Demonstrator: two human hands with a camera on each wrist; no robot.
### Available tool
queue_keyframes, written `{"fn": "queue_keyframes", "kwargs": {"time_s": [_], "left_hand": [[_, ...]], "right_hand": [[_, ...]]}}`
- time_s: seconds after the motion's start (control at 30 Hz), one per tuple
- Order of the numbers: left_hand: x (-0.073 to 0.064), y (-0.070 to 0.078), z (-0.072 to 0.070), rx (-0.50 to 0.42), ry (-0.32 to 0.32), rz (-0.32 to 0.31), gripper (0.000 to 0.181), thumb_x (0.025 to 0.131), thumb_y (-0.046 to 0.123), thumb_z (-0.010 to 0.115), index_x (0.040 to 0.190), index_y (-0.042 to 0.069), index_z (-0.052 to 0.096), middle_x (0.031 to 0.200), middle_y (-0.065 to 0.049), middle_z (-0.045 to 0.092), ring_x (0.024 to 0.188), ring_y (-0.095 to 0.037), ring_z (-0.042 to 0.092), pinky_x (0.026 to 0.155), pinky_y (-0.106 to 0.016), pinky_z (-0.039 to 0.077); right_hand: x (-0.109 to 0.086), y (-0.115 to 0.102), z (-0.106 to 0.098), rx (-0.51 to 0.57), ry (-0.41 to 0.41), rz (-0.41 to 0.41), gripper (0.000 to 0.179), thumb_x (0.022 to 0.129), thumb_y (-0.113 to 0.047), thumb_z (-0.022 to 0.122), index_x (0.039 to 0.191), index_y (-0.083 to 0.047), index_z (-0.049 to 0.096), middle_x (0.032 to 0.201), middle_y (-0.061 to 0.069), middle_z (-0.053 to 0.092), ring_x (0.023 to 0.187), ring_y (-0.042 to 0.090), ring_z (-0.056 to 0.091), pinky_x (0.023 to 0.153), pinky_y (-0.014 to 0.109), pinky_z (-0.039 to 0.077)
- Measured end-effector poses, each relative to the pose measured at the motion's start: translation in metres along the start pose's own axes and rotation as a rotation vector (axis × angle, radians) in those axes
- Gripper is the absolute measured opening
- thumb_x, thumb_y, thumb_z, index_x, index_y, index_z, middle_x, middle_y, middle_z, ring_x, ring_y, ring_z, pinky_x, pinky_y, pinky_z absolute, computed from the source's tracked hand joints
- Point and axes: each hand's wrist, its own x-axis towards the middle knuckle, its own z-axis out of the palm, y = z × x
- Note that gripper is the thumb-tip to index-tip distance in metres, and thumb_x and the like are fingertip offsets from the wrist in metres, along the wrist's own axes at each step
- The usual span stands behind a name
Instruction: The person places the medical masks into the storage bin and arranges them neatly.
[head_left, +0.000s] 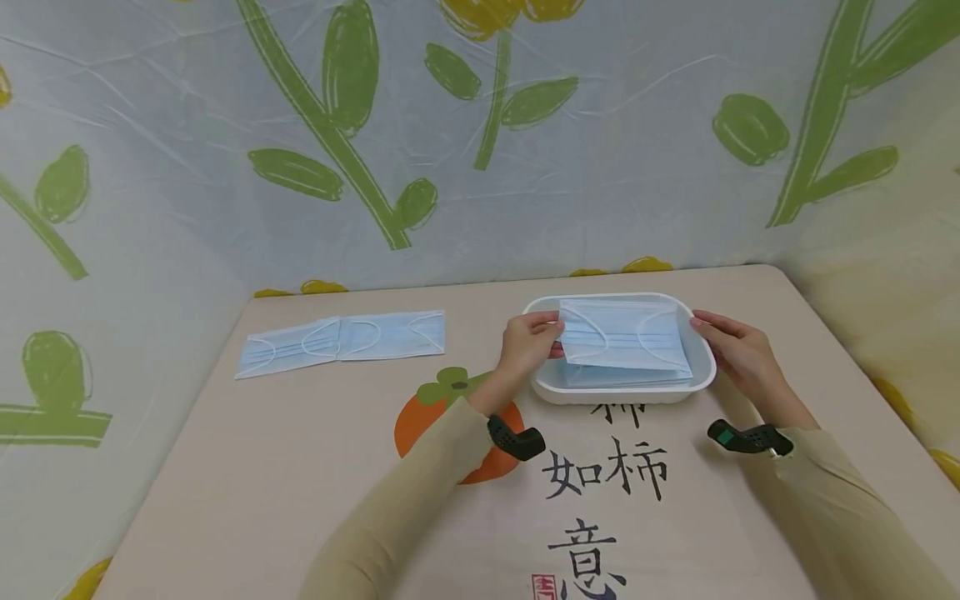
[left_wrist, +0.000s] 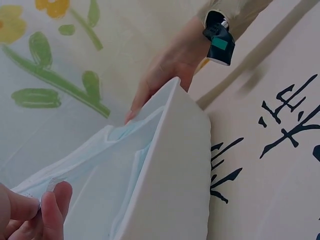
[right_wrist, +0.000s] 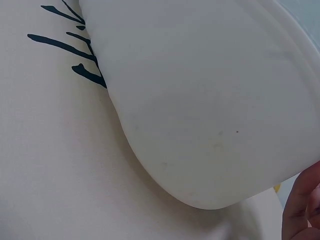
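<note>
A light blue disposable face mask [head_left: 626,333] with white ear loops lies over the white plastic tray [head_left: 551,392]. My left hand [head_left: 525,346] pinches its left edge between thumb and fingers; the left wrist view shows this edge raised above the tray floor. More masks [head_left: 637,377] lie beneath it inside the tray. At the tray's right end, my right hand [head_left: 738,354] holds the rim with its fingertips. The right wrist view shows the tray's outer wall [right_wrist: 200,125] with curled fingers [right_wrist: 302,200] at its corner.
Two more face masks [head_left: 390,335] lie side by side at the table's back left, their ends overlapping. The beige table cover [head_left: 300,467] bears a printed orange persimmon [head_left: 416,421] and black characters. Behind the table hangs a flower-patterned cloth [head_left: 570,200].
</note>
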Motion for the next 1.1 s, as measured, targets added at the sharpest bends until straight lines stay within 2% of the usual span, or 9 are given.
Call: {"fn": "queue_keyframes", "kwargs": {"time_s": [0.1,0.33,0.5,0.63,1.1], "left_hand": [[0.000,0.001,0.002,0.011,-0.007,0.008,0.026,0.092,0.011,0.063,0.116,0.002,0.068,0.100,-0.014,0.074,0.052,-0.006,0.058,0.059,-0.023,0.057],[0.002,0.003,0.006,0.003,-0.026,0.021,0.026,0.093,0.009,0.062,0.116,0.000,0.067,0.100,-0.015,0.074,0.053,-0.006,0.058,0.059,-0.023,0.057],[0.002,0.002,0.009,0.011,-0.044,-0.013,0.026,0.093,0.009,0.061,0.117,0.001,0.067,0.097,-0.014,0.074,0.051,-0.006,0.058,0.058,-0.023,0.057],[0.002,0.000,0.010,0.031,-0.071,-0.035,0.027,0.093,0.008,0.060,0.119,0.003,0.067,0.096,-0.014,0.074,0.050,-0.006,0.058,0.060,-0.025,0.058],[0.003,-0.001,0.012,0.048,-0.098,-0.036,0.028,0.092,0.004,0.060,0.120,0.002,0.066,0.099,-0.016,0.073,0.051,-0.005,0.058,0.059,-0.023,0.058]], "right_hand": [[0.000,-0.001,0.000,0.010,-0.010,-0.007,0.074,0.084,-0.045,0.069,0.146,-0.015,0.042,0.100,-0.022,0.050,0.090,-0.004,0.052,0.069,0.007,0.050],[0.001,0.000,0.000,0.021,-0.003,-0.007,0.072,0.084,-0.044,0.069,0.144,-0.016,0.044,0.099,-0.022,0.051,0.087,-0.005,0.053,0.068,0.007,0.051],[0.002,0.001,0.000,0.013,0.005,-0.006,0.067,0.084,-0.045,0.069,0.141,-0.017,0.047,0.097,-0.022,0.052,0.086,-0.006,0.054,0.067,0.007,0.051],[0.002,0.001,0.000,-0.007,0.016,0.002,0.072,0.083,-0.046,0.069,0.145,-0.017,0.044,0.097,-0.022,0.051,0.086,-0.006,0.053,0.067,0.007,0.051],[-0.001,0.001,0.002,0.034,0.008,0.003,0.073,0.083,-0.045,0.070,0.145,-0.016,0.044,0.097,-0.022,0.052,0.087,-0.005,0.053,0.067,0.007,0.051]]}}
